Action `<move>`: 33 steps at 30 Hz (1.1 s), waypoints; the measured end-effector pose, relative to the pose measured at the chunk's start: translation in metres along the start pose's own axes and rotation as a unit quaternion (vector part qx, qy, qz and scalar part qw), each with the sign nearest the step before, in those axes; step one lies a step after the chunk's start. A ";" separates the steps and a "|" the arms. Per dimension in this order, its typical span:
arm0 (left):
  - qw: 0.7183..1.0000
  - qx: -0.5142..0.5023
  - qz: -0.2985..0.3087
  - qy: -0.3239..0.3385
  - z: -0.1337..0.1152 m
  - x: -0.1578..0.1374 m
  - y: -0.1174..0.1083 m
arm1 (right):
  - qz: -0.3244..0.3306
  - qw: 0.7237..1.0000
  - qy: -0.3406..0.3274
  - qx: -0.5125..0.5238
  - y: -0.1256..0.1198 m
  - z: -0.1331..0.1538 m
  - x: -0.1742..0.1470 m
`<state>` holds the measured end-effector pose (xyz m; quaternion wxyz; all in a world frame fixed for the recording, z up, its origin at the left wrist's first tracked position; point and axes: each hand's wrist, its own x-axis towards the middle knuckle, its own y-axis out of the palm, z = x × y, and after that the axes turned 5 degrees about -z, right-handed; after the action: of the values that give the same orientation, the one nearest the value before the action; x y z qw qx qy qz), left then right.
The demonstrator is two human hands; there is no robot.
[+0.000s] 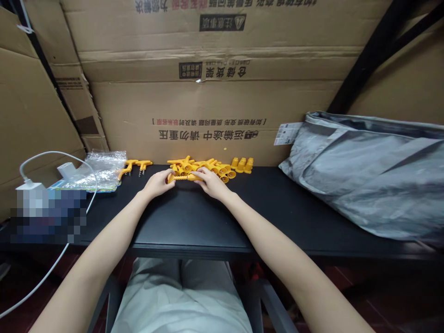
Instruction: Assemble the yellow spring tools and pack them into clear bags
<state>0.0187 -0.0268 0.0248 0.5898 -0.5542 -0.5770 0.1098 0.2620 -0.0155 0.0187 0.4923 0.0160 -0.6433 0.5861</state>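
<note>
Both hands meet over the black tabletop (163, 222), just on the near side of a heap of yellow pieces (222, 173). The left hand (158, 186) pinches the left end of a slender yellow part (181, 177), and the right hand (211, 182) grips its right end, so that the part spans the gap between them. To the left lie T-handled pieces with metal spirals (143, 163); to the right, yellow cups (248, 164) stand upright. Should either pinch loosen, the part could slip and drop onto the tabletop. Because the right fingers lie so close to the heap, a sideways knock might scatter loose pieces, and any exposed spiral tip could prick a fingertip. The fingers cover both ends of the held part, and whether it is one piece or two joined pieces cannot be told. Overlap within the heap prevents a count. Pixelation obscures an object at the left, beneath a white charger (30, 186), and the frame cuts off the grey bag (360, 180) at the right.
</note>
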 end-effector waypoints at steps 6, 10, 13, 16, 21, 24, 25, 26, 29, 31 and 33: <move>1.000 0.024 -0.008 0.008 -0.007 0.000 -0.002 | -0.020 0.999 -0.023 0.042 0.000 -0.001 0.000; 0.999 0.035 -0.003 0.007 -0.008 0.000 -0.002 | -0.018 0.998 -0.029 0.058 -0.001 -0.003 0.000; 0.999 0.045 0.000 0.015 -0.008 0.000 -0.003 | -0.006 0.998 -0.026 0.062 -0.001 -0.005 0.000; 0.999 0.048 0.004 0.016 -0.009 0.000 -0.004 | 0.007 0.997 -0.007 0.074 0.000 -0.005 -0.001; 0.999 0.038 0.004 -0.015 -0.012 0.001 -0.005 | 0.003 0.990 0.055 0.126 -0.001 -0.007 0.001; 0.999 0.034 0.005 -0.026 -0.011 0.002 -0.005 | 0.023 0.977 0.105 0.184 -0.004 -0.013 0.002; 0.999 0.032 0.004 -0.030 -0.010 0.003 -0.005 | 0.034 0.970 0.120 0.211 -0.005 -0.015 0.001; 0.999 0.029 0.004 -0.032 -0.009 0.003 -0.005 | 0.041 0.961 0.133 0.238 -0.006 -0.016 0.001; 0.999 0.021 0.000 -0.028 -0.007 0.002 -0.005 | 0.039 0.938 0.169 0.300 -0.009 -0.018 0.001; 1.000 0.022 -0.003 -0.017 -0.008 0.002 -0.006 | 0.038 0.925 0.192 0.326 -0.010 -0.016 0.001; 1.000 0.026 -0.005 -0.009 -0.009 0.001 -0.006 | 0.042 0.911 0.214 0.349 -0.010 -0.013 0.002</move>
<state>0.0232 -0.0328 0.0330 0.5996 -0.5346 -0.5819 0.1269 0.2747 -0.0071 0.0252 0.5560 0.0338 -0.2769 0.7830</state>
